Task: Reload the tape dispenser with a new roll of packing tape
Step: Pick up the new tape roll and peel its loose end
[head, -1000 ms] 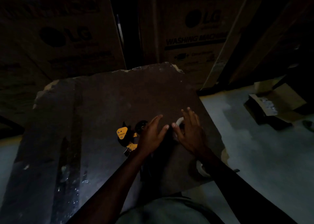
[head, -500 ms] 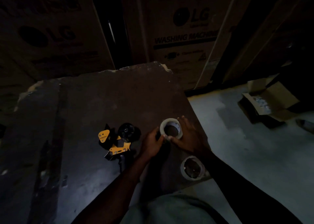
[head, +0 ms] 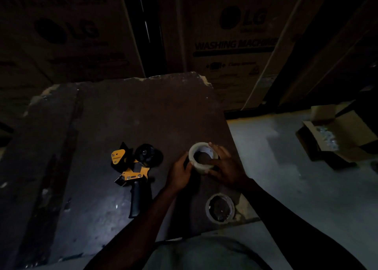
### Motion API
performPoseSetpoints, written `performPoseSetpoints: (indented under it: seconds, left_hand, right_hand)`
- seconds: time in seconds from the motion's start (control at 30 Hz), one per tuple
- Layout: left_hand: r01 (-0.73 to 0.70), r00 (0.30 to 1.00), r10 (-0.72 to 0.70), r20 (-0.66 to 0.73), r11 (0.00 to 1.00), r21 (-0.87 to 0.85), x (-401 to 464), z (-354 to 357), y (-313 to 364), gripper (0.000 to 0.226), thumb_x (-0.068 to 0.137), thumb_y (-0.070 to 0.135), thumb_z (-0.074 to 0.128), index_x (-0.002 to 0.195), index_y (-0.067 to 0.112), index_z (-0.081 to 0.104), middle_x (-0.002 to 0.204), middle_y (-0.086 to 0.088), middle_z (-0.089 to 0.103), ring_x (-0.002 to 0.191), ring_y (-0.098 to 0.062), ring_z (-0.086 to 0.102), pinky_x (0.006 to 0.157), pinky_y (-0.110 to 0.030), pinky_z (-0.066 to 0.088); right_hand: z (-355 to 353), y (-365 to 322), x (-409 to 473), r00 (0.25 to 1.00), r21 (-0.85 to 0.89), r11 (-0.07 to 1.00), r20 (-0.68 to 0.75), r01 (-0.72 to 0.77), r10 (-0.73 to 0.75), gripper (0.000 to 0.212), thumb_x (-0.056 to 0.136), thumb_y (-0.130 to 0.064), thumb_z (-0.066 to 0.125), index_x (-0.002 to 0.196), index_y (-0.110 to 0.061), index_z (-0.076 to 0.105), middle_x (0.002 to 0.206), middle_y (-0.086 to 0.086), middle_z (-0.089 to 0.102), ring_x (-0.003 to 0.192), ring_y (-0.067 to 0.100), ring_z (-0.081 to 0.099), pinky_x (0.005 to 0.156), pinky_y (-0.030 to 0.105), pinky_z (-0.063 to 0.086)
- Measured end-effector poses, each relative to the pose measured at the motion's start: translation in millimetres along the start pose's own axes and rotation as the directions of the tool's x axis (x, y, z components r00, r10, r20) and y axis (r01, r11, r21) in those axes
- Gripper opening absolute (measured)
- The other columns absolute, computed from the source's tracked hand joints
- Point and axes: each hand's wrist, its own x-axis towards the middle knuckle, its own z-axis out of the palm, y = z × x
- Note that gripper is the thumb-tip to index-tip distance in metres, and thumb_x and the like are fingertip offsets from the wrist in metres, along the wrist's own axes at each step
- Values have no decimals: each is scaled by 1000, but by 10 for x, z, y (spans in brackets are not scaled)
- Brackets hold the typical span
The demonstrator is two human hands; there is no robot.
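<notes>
A pale roll of packing tape (head: 196, 165) sits tilted over the dark table (head: 126, 116), held between both hands. My left hand (head: 179, 173) grips its left side with the thumb on the outer wall. My right hand (head: 227, 167) wraps its right side, fingers over the rim. The yellow and black tape dispenser (head: 134, 167) lies flat to the left of my hands, its bare black spindle wheel (head: 148, 154) up and its black handle pointing toward me. A second, thinner ring (head: 219, 207) lies near the table's front right corner.
Tall cardboard washing machine boxes (head: 231, 44) stand behind the table. An open cardboard box (head: 335, 134) sits on the grey floor at the right. The scene is dim. The table's right edge runs just beyond my right hand.
The hands had covered the roll; now both hold it plainly with its hole facing up. The view has drawn back and shifted, showing the dispenser whole and the second ring.
</notes>
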Motion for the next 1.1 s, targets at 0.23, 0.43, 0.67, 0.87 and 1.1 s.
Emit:
performPoseSetpoints:
  seconds: [0.23,0.43,0.67,0.87,1.1]
  left_hand:
    - [91,994,-97,-47,990,-108,-22,19,201,56,89,32,62,138,9,50,130,1,59,121,-11,56,92,-10,43]
    - [63,992,-86,-92,972,-226,-110,-16,396,58,90,42,61,141,18,48,142,-5,54,130,-15,51,111,-39,41]
    - [-18,958,-67,-281,957,-289,-168,-84,697,73,76,57,61,139,22,49,135,-5,60,121,-16,59,102,-46,49]
    - [-111,938,-6,-348,942,-315,-353,-351,1079,44,90,25,66,133,17,58,120,-2,68,101,-4,68,85,-26,58]
    - [-202,933,57,-356,899,-387,-548,-1011,1481,25,89,14,67,113,21,69,103,1,76,93,-11,73,77,-26,58]
  right_hand:
    - [-113,-107,110,976,288,938,-42,-192,213,41,82,-50,66,107,-19,75,118,1,70,121,8,52,104,30,41]
    - [-389,-518,121,879,732,588,33,-345,475,15,86,-26,73,88,-13,79,83,1,77,72,3,67,67,21,52]
    - [-520,-924,206,769,907,263,96,-328,632,32,84,-33,73,93,-2,75,91,18,76,80,26,71,71,32,57]
    - [-727,-1299,381,735,959,75,159,-274,659,41,80,-40,75,93,-2,75,92,22,75,88,37,71,81,46,56]
    - [-1167,-1809,666,822,949,157,144,-272,550,37,80,-43,74,94,-10,74,92,15,77,91,34,73,77,44,58]
